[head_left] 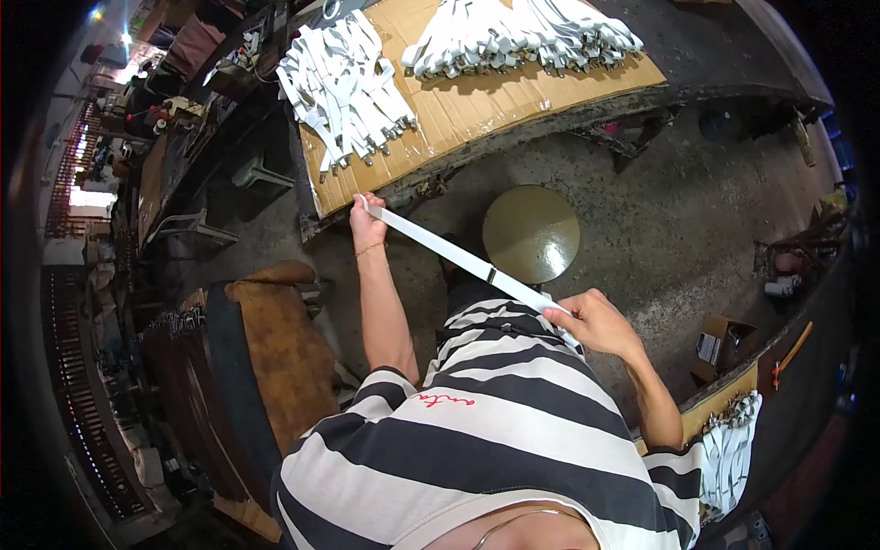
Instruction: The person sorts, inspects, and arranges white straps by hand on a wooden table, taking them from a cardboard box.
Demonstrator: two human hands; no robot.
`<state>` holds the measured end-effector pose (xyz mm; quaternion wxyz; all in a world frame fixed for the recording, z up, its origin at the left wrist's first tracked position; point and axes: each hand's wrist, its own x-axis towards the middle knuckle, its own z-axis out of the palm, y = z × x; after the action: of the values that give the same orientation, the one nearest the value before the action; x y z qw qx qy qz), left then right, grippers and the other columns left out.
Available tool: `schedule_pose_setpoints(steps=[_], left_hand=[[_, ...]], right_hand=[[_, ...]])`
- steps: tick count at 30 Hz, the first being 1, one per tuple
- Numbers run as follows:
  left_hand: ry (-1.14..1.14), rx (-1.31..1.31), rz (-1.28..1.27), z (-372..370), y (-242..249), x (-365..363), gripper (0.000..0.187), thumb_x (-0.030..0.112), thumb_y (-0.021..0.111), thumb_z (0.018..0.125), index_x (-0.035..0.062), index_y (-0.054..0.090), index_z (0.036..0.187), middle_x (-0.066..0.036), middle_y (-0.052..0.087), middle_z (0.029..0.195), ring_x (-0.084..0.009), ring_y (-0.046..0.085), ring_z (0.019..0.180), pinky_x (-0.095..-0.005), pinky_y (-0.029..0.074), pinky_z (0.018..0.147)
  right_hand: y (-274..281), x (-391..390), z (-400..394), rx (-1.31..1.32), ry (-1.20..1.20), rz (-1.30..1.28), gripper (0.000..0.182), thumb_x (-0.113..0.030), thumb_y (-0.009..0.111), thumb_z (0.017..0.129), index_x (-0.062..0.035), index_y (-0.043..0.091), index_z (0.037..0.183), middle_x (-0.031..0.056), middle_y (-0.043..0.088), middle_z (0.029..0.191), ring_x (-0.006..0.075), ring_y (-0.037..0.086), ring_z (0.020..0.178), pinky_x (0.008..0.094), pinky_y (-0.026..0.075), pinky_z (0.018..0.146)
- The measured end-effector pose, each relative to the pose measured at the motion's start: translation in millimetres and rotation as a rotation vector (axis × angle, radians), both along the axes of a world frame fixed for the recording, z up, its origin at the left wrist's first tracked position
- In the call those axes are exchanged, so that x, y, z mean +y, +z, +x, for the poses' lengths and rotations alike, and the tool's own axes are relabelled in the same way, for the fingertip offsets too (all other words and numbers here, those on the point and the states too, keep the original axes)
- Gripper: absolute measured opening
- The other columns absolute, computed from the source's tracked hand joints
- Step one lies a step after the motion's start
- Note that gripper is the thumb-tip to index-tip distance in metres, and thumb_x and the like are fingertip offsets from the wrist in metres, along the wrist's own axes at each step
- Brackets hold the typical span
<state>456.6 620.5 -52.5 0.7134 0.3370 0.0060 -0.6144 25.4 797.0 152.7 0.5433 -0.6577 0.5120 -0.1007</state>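
Observation:
A white strap [435, 244] is stretched taut in front of my body, slanting down from upper left to lower right. A small dark band or slider [491, 274] sits across it near the middle. My left hand [368, 213] is closed on the upper end, close to the corner of the cardboard-covered table. My right hand [596, 323] pinches the strap near its lower end, by my waist, with the thumb on top. A short piece of the strap shows below the right hand.
Piles of white straps [344, 87] with metal ends lie on the cardboard [486, 115] atop the table. Another bundle [731, 454] lies at lower right. A round stool [532, 234] stands ahead, a brown padded chair [284, 339] at left, and an open box [722, 344] on the floor.

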Motion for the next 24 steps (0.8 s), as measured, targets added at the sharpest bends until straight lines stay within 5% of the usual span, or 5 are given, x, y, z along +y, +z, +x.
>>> schedule_pose_setpoints(steps=[1, 4, 13, 18, 24], left_hand=[[-0.051, -0.170, -0.017, 8.3, -5.1, -1.8, 0.036, 0.032, 0.034, 0.097, 0.0011, 0.048, 0.084, -0.009, 0.055, 0.077, -0.0197, 0.054, 0.070, -0.0340, 0.049, 0.070], [-0.113, -0.085, 0.051, 9.0, 28.9, -13.6, 0.038, 0.036, 0.036, 0.095, 0.0030, 0.051, 0.085, -0.015, 0.060, 0.092, -0.0282, 0.058, 0.093, -0.0451, 0.046, 0.091], [-0.138, -0.114, -0.100, -22.0, 97.0, -47.6, 0.033, 0.034, 0.038, 0.095, 0.0040, 0.048, 0.087, -0.006, 0.052, 0.073, -0.0184, 0.053, 0.070, -0.0325, 0.048, 0.067], [-0.145, -0.098, -0.185, -7.8, 85.2, -56.3, 0.037, 0.039, 0.036, 0.095, 0.0035, 0.044, 0.087, -0.001, 0.040, 0.065, -0.0128, 0.040, 0.055, -0.0252, 0.039, 0.054], [-0.064, -0.156, -0.127, -15.6, 83.9, -48.6, 0.044, 0.043, 0.028, 0.096, 0.0046, 0.044, 0.082, -0.003, 0.041, 0.064, -0.0132, 0.040, 0.055, -0.0280, 0.038, 0.053]], right_hand=[[3.1, -0.4, 0.1, 0.007, 0.005, -0.006, 0.043, -0.033, 0.052, 0.090, 0.0031, 0.058, 0.067, 0.0087, 0.039, 0.044, 0.0123, 0.035, 0.042, 0.0336, 0.030, 0.043], [5.2, 0.4, -2.6, -0.009, -0.005, -0.032, 0.043, -0.033, 0.049, 0.091, 0.0031, 0.060, 0.072, 0.0137, 0.041, 0.046, 0.0194, 0.039, 0.042, 0.0367, 0.034, 0.046], [13.1, -11.8, -5.8, -0.152, 0.038, -0.050, 0.036, -0.031, 0.053, 0.090, 0.0012, 0.061, 0.077, 0.0075, 0.041, 0.047, 0.0131, 0.039, 0.043, 0.0320, 0.033, 0.044], [-4.8, -14.3, 6.9, 0.073, -0.075, -0.145, 0.021, -0.020, 0.059, 0.085, -0.0003, 0.066, 0.087, 0.0195, 0.054, 0.058, 0.0313, 0.051, 0.052, 0.0378, 0.040, 0.055], [-20.7, -16.8, 7.0, 0.062, -0.252, -0.176, 0.020, -0.018, 0.059, 0.084, 0.0010, 0.065, 0.087, 0.0212, 0.053, 0.059, 0.0323, 0.053, 0.054, 0.0392, 0.040, 0.054]])
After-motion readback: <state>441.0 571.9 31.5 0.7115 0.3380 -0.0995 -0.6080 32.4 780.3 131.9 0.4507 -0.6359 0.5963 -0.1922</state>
